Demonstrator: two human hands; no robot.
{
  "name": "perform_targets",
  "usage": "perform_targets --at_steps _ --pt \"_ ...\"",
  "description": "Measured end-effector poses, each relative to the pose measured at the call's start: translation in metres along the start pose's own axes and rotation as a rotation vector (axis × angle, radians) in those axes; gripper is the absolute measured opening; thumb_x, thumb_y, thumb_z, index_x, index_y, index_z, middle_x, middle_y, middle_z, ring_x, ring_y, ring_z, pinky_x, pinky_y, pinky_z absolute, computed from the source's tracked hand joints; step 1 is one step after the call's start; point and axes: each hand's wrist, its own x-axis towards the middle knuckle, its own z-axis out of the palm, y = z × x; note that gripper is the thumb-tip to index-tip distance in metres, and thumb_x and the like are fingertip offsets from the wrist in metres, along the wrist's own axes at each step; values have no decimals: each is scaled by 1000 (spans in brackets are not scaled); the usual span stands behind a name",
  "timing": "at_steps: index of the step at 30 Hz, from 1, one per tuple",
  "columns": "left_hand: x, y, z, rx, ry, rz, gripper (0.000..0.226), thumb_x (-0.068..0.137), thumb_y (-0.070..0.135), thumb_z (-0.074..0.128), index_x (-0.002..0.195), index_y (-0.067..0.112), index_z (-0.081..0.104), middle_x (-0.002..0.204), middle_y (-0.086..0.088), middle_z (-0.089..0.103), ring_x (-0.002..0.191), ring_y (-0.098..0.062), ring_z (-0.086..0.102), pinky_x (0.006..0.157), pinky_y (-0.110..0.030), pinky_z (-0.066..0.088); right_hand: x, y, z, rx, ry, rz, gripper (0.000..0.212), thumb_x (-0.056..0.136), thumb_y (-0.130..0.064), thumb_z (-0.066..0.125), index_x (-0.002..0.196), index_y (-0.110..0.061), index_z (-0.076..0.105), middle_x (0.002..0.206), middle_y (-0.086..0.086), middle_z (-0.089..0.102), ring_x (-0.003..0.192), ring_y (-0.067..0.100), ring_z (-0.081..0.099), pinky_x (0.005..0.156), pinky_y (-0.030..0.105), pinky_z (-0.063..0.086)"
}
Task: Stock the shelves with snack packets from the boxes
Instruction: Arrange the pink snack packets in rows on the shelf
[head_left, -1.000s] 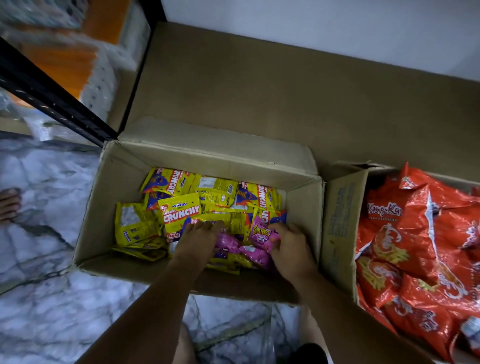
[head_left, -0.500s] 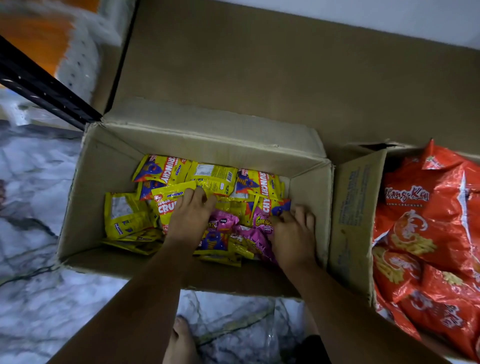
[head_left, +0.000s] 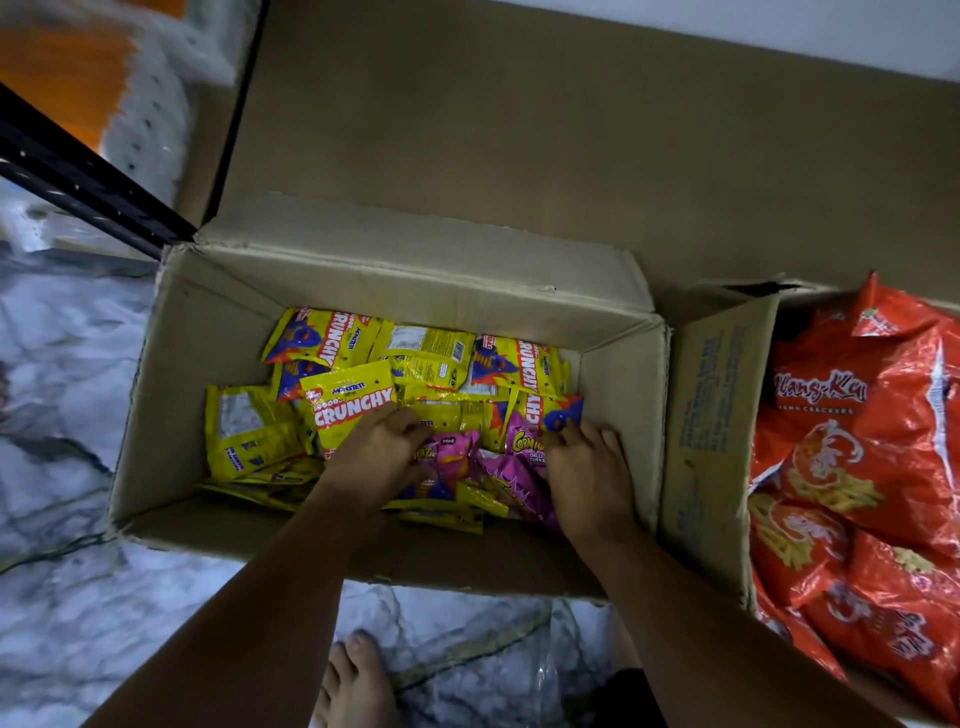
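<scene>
Head view shows a big open box (head_left: 171, 415) on the marble floor (head_left: 62, 389), with yellow packets (head_left: 353, 402) and pink packets (head_left: 519, 452) inside. Beside it, another box (head_left: 717, 415) holds red bags (head_left: 857, 441). The left hand (head_left: 379, 452) and right hand (head_left: 587, 467) lie half curled on the packets; maybe gripping, I cannot tell.

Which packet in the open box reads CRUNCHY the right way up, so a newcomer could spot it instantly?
Start at the open cardboard box on the marble floor, left of the box of orange cracker bags. Among its yellow packets, find the one just beyond the left hand, whose fingertips overlap its lower right corner: the yellow CRUNCHY packet. Its white lettering runs level and upright; neighbouring packets lie sideways or back-up.
</scene>
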Motion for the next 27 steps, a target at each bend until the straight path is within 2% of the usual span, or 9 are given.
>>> perform_targets --at_steps 3,5,11,16,17,19,20,24,27 --pt "-4 3 -7 -124 29 -85 54 64 36 91 110 12 75 96 -9 73 93 -33 68 86 -39 55 -4 1 -5 -4 36 21 27 80 -26 75 105 -17 71 97 8 70 97 29 60 87 41 44" --pt "-9 9 -19 -185 67 -150 51 69 36 88 114 14 75 96 -10 73 96 -35 67 87 -40 54 -10 2 -12 -1 111 31 22 74 -19 76 96 -16 73 88 8 68 88 30 60 81 42 45" --pt "-33 35 -94 -268 124 -212 48 74 34 85 115 12 73 99 -12 69 98 -37 63 83 -43 56 -48 20 -77 59 207 9 36 71 -29 84 102 -18 68 94 7 66 93 30 57 84 44 43" --pt "-55 71 -200 -280 206 -197 50 68 36 88 111 14 75 95 -8 68 87 -32 68 73 -39 60 -93 49 -178 156 349 -36 39 73 -35 74 110 -24 68 96 -2 64 95 25 57 83 38 39" --pt "-59 79 -225 -285 234 -196 50 68 39 86 111 16 74 96 -7 68 88 -32 68 74 -39 59 -103 56 -200 176 379 -42 37 76 -38 65 111 -25 68 97 -3 64 96 25 57 84 38 40" --pt "-68 93 -273 -273 311 -185 49 72 46 81 113 19 73 98 -3 69 91 -31 67 76 -40 59 -125 68 -246 219 415 -66 50 76 -44 43 115 -25 67 101 -4 65 99 24 57 88 36 38" --pt "-73 101 -299 -264 344 -171 49 75 51 76 115 22 72 100 -1 69 93 -29 67 77 -40 58 -136 74 -268 228 447 -75 52 75 -45 41 116 -25 67 103 -5 65 100 23 57 89 35 37" --pt "-96 141 -403 -139 474 -54 55 81 64 50 109 24 74 95 6 70 86 -18 67 74 -30 56 -175 97 -353 252 630 -78 35 81 -38 70 112 -22 71 101 -5 67 96 22 59 86 34 36" --pt "-113 168 -473 -157 552 2 54 82 60 51 113 22 73 97 6 68 87 -19 64 77 -31 55 -205 114 -414 259 729 -80 36 83 -38 63 114 -21 71 105 -5 68 96 21 58 84 33 35"
